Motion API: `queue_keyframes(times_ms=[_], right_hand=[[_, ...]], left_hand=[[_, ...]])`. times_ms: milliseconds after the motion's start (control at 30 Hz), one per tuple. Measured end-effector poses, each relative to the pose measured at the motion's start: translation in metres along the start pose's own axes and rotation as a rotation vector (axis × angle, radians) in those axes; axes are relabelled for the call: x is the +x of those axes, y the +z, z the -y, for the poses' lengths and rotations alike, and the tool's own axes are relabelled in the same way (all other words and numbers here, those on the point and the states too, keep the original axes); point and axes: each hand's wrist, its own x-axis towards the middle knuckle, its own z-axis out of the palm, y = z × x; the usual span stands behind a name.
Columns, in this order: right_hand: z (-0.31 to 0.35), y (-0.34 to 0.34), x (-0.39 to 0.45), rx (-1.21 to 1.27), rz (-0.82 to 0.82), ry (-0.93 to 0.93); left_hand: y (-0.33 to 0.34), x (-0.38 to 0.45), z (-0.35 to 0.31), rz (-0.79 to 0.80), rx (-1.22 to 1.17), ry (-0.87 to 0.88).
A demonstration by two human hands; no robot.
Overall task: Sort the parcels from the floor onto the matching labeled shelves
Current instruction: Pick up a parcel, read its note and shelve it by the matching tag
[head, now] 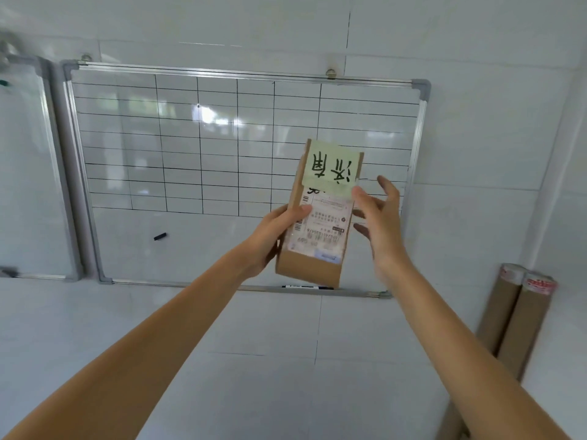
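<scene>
The left hand (273,236) is wrapped around the left edge and back of a brown cardboard parcel (320,217), with the thumb pressed across the front near the printed label and the fingers hidden behind the box. The right hand (379,223) sits just beside the parcel's right edge with its fingers spread and loosely curled; the fingertips come close to the edge and the thumb reaches toward the green note, but whether they actually touch the cardboard cannot be told because the hand is blurred. The parcel is held up in the air in front of the person, roughly upright and leaning a little to the right. It is a slim, tall box of plain kraft card. A pale green paper note (332,168) covers its upper part, carrying two large handwritten black characters that appear upside down. Below it is a white shipping label (320,228) with barcodes and fine print too small to read, also inverted; bare cardboard shows at the bottom. Behind the parcel a whiteboard (222,147) with a black ruled grid hangs on the white tiled wall, a small black magnet or cap (160,236) stuck to its lower blank area and a marker (306,286) lying in its bottom tray. A second whiteboard (28,173) shows at the far left. Two cardboard tubes (514,322) lean in the right corner.
</scene>
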Motion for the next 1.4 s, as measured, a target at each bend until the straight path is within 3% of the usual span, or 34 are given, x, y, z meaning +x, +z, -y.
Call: queue_keyframes(times_ms=[133,233,333,467,667,767,900,1000,1067,1233,1300,1400], right_hand=[[0.01,-0.029,0.03,0.163,0.201,0.292],[0.006,-0.028,0.033,0.073,0.317,0.302],[0.001,-0.019,0.032,0.036,0.295,0.309],[-0.004,-0.019,0.033,0.055,0.224,0.303],[-0.002,-0.022,0.034,0.255,-0.08,0.317],[-0.006,-0.005,0.022,0.359,-0.194,0.36],[-0.011,0.015,0.012,0.429,-0.251,0.389],[-0.014,0.005,0.015,0.348,-0.177,0.467],[-0.013,-0.01,0.016,0.18,-0.034,0.521],[-0.011,-0.038,0.009,0.113,0.321,0.48],[-0.013,-0.033,0.001,0.159,0.351,0.437],[-0.013,-0.015,-0.01,0.271,0.245,0.414]], left_hand=[[-0.005,-0.008,-0.002,0.113,0.043,-0.021],[-0.001,-0.013,0.002,0.155,0.051,-0.048],[0.001,-0.017,0.004,0.153,0.037,-0.097],[-0.001,-0.017,0.005,0.069,0.033,-0.093],[0.005,-0.021,0.02,-0.362,-0.114,-0.023],[0.029,-0.03,0.036,-0.345,-0.378,-0.116],[0.034,-0.021,0.034,-0.427,-0.569,-0.065],[0.014,-0.013,0.022,-0.431,-0.45,-0.039],[-0.009,-0.01,0.007,-0.383,-0.316,-0.042],[-0.052,-0.003,-0.041,-0.11,0.057,-0.088],[-0.055,0.003,-0.056,-0.09,0.125,-0.089],[-0.048,0.016,-0.063,-0.192,0.037,-0.023]])
